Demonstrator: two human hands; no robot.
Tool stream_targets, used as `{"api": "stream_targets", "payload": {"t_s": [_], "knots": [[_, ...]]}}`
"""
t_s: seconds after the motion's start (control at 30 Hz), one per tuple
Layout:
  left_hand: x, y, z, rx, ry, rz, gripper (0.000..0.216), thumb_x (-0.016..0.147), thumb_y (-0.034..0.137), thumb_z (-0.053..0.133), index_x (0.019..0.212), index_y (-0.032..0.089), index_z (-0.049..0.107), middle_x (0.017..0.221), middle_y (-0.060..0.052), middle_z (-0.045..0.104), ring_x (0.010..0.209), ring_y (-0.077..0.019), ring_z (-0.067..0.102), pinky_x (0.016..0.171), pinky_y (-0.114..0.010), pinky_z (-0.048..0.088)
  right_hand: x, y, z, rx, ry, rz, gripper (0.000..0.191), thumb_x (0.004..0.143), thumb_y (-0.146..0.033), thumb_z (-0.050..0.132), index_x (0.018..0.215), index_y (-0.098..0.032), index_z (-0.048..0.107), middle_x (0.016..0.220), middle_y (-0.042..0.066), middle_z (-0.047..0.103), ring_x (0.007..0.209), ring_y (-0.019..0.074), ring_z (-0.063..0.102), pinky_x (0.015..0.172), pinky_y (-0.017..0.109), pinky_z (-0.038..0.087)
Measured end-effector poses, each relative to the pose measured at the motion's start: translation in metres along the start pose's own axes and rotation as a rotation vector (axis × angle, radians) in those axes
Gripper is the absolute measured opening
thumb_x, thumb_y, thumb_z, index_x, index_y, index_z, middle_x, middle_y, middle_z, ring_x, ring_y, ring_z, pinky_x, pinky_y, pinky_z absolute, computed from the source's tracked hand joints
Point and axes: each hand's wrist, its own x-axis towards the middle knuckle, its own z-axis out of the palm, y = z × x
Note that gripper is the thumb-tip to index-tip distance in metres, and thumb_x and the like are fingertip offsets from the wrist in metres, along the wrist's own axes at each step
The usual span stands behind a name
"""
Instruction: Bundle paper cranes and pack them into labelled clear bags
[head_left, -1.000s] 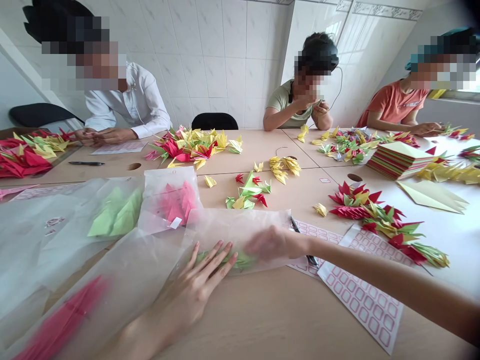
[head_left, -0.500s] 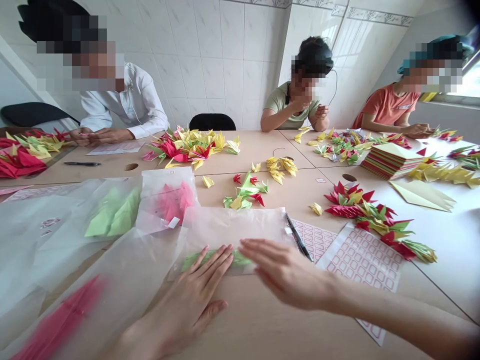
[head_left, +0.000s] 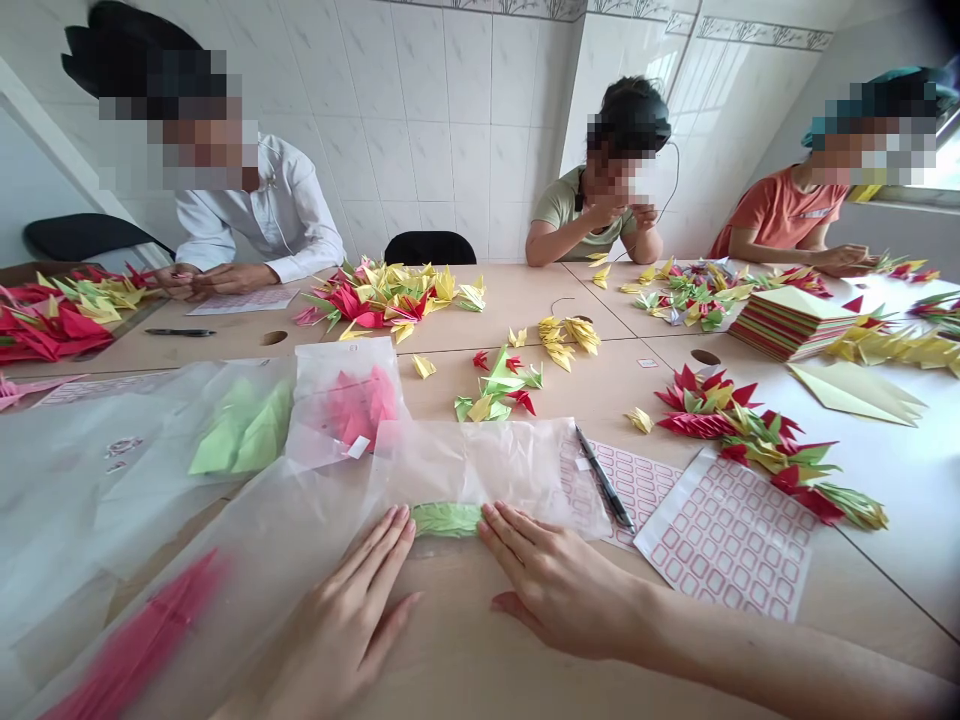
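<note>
My left hand (head_left: 352, 600) and my right hand (head_left: 559, 580) lie flat on the wooden table (head_left: 525, 680), fingers stretched out. Their fingertips press the near edge of a translucent paper bag (head_left: 487, 465). Between them shows a green folded paper piece (head_left: 446, 519) inside that bag. A black pen (head_left: 604, 488) lies just right of the bag, on a sticker sheet (head_left: 637, 485).
More translucent bags hold green (head_left: 240, 430), pink (head_left: 356, 405) and red (head_left: 135, 640) paper pieces at the left. A second sticker sheet (head_left: 731, 535) lies right. Piles of origami pieces (head_left: 750, 435) cover the table. Three people sit across, folding paper.
My right hand has pulled back from on top of the bag to its near edge. My left hand slid a little nearer. The green piece now shows between the fingertips.
</note>
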Motion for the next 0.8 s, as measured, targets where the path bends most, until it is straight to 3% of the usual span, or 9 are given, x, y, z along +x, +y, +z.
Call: {"api": "stream_targets", "payload": {"t_s": [0.17,0.3,0.37,0.5,0.6,0.73,0.8], "knots": [[0.010,0.013,-0.010,0.045,-0.038,-0.040,0.073,0.082,0.047,0.047,0.142,0.016,0.021,0.134,-0.015,0.046,0.119,-0.0276,0.047,0.087,-0.033,0.049,0.004,0.000,-0.003,-0.010,0.012,-0.011,0.053,0.091,-0.035,0.039,0.128,0.003,0.043,0.128,0.023,0.048,0.122,0.0286,0.044,0.099,0.037,0.039],[0.025,0.030,-0.013,0.198,-0.011,-0.029,0.066,0.080,0.055,0.042,0.130,0.012,0.047,0.122,-0.024,0.054,0.106,-0.0358,0.057,0.075,-0.039,0.052,0.007,-0.002,-0.006,-0.048,-0.001,0.000,0.050,0.092,-0.035,0.037,0.123,0.002,0.048,0.124,0.022,0.052,0.114,0.0289,0.049,0.093,0.037,0.044],[0.031,0.034,-0.011,0.203,0.003,0.003,0.063,0.081,0.054,0.041,0.124,0.008,0.052,0.123,-0.023,0.053,0.108,-0.0346,0.056,0.079,-0.039,0.050,0.008,-0.003,-0.007,-0.042,-0.003,-0.004,0.046,0.091,-0.035,0.038,0.118,0.000,0.053,0.122,0.021,0.054,0.113,0.0288,0.049,0.092,0.037,0.045],[0.034,0.038,-0.004,0.131,0.042,0.048,0.068,0.082,0.052,0.040,0.132,0.005,0.040,0.129,-0.022,0.049,0.117,-0.0332,0.048,0.091,-0.041,0.043,0.006,-0.002,-0.008,0.001,0.020,0.031,0.040,0.089,-0.032,0.044,0.111,-0.002,0.058,0.122,0.020,0.055,0.117,0.0289,0.046,0.093,0.037,0.046],[0.035,0.040,0.001,0.081,0.052,0.025,0.075,0.082,0.052,0.041,0.139,0.007,0.026,0.129,-0.022,0.048,0.119,-0.0340,0.046,0.095,-0.044,0.039,0.005,0.002,-0.007,0.065,0.036,0.060,0.041,0.090,-0.030,0.043,0.118,-0.002,0.054,0.123,0.020,0.053,0.117,0.0262,0.047,0.093,0.034,0.047],[0.039,0.046,0.008,0.115,0.076,-0.029,0.077,0.080,0.054,0.043,0.141,0.014,0.021,0.127,-0.021,0.052,0.114,-0.0347,0.051,0.091,-0.044,0.041,0.002,0.004,-0.002,0.138,0.047,0.092,0.043,0.091,-0.028,0.042,0.125,-0.003,0.047,0.125,0.017,0.053,0.119,0.0224,0.048,0.099,0.032,0.042],[0.041,0.050,0.012,0.142,0.107,-0.051,0.080,0.078,0.057,0.043,0.142,0.013,0.021,0.123,-0.022,0.054,0.110,-0.0365,0.052,0.088,-0.045,0.042,0.000,0.003,0.002,0.102,0.056,0.105,0.047,0.090,-0.029,0.043,0.129,-0.002,0.043,0.129,0.017,0.050,0.123,0.0252,0.043,0.102,0.037,0.040]]}}
